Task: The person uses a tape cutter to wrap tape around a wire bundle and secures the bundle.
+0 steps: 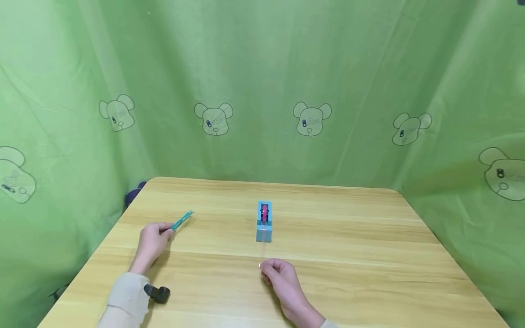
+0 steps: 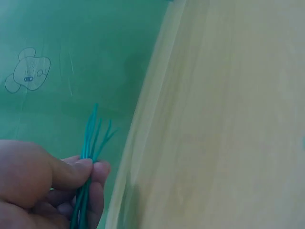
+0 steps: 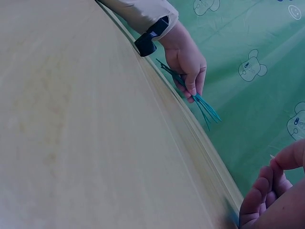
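Observation:
Between thumb and fingers, my left hand (image 1: pixel 152 239) pinches a bundle of thin teal strands (image 1: pixel 182 219) over the left part of the table. In the left wrist view the strands (image 2: pixel 90 136) fan out above the thumb. A light-blue tape dispenser (image 1: pixel 264 234) with a pink core (image 1: pixel 264 212) stands at the middle of the table. From it a strip of clear tape (image 1: pixel 264 249) runs toward me, its end pinched by my right hand (image 1: pixel 283 282). In the right wrist view a small pale tip shows at the thumb and forefinger of that hand (image 3: pixel 271 193).
The wooden table (image 1: pixel 361 246) has a rounded far edge. Green curtains (image 1: pixel 262 59) with bear-head prints surround it on the far side and both flanks. A small black camera (image 1: pixel 157 294) is strapped to the left wrist. Something purple (image 1: pixel 132 196) shows behind the table's far left corner.

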`<state>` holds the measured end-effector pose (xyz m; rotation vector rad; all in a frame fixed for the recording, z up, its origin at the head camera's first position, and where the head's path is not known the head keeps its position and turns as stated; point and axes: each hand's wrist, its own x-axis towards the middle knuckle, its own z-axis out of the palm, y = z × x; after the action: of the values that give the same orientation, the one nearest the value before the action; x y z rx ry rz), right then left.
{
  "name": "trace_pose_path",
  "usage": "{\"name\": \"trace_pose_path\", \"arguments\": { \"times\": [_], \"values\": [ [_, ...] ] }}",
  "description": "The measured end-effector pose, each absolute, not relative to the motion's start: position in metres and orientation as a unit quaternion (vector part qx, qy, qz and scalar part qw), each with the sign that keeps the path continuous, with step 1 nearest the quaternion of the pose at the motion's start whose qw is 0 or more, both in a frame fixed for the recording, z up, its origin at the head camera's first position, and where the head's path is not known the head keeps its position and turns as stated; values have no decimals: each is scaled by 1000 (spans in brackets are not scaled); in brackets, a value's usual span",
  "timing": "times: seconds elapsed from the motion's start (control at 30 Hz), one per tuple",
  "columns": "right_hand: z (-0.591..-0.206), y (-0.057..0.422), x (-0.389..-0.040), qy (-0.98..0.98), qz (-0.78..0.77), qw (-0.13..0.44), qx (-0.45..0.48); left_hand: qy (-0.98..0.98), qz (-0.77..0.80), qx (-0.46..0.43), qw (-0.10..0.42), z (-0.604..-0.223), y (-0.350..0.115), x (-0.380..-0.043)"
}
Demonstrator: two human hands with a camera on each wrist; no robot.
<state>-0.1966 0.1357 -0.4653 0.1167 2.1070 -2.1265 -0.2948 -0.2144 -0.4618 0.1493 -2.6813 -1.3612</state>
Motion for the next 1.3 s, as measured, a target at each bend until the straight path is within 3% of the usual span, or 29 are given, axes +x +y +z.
{"name": "trace_pose_path", "arguments": {
  "times": [0.9,1.3],
  "values": [
    [-462,134,-198,698,-712,65,43,-883,-466,8,44,-418,-187,-291],
    [-461,134,-195,696,-713,71,39,-868,-494,-41,43,-417,-172,-292]
  ]
}}
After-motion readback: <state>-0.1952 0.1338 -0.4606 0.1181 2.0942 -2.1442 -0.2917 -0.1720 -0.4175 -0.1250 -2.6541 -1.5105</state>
